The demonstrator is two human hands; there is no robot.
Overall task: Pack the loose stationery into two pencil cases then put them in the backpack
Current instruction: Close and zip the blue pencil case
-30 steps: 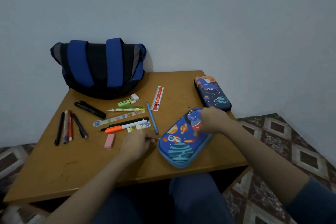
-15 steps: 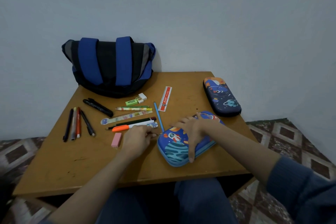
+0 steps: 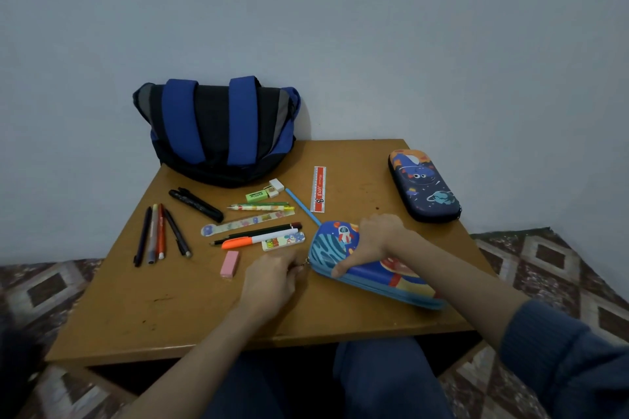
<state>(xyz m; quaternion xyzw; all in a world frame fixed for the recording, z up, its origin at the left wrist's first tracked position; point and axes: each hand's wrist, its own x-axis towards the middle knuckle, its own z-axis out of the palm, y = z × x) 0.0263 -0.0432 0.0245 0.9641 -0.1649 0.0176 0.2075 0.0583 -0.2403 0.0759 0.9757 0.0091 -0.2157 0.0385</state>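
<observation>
A light blue space-print pencil case (image 3: 381, 274) lies near the table's front. My right hand (image 3: 372, 240) presses down on its top, thumb along its front edge. At the case's left end my left hand (image 3: 272, 277) pinches the zip pull (image 3: 306, 263). The case looks closed. A dark blue pencil case (image 3: 423, 185) rests closed at the back right. Loose stationery is spread to the left: several pens (image 3: 160, 231), a black marker (image 3: 195, 200), an orange highlighter (image 3: 258, 240), a pink eraser (image 3: 229, 264), a red ruler (image 3: 319, 189) and a blue pencil (image 3: 302, 206). The blue and black backpack (image 3: 221, 129) leans on the wall.
The wooden table (image 3: 170, 309) stands against a pale wall, with bare wood at its front left. Patterned floor shows on both sides. A green eraser (image 3: 257, 196) and a white eraser (image 3: 276, 185) lie in front of the backpack.
The light blue case has turned so its long side runs left to right. My right hand shifted along its top, and my left hand stayed pinched at the zip end.
</observation>
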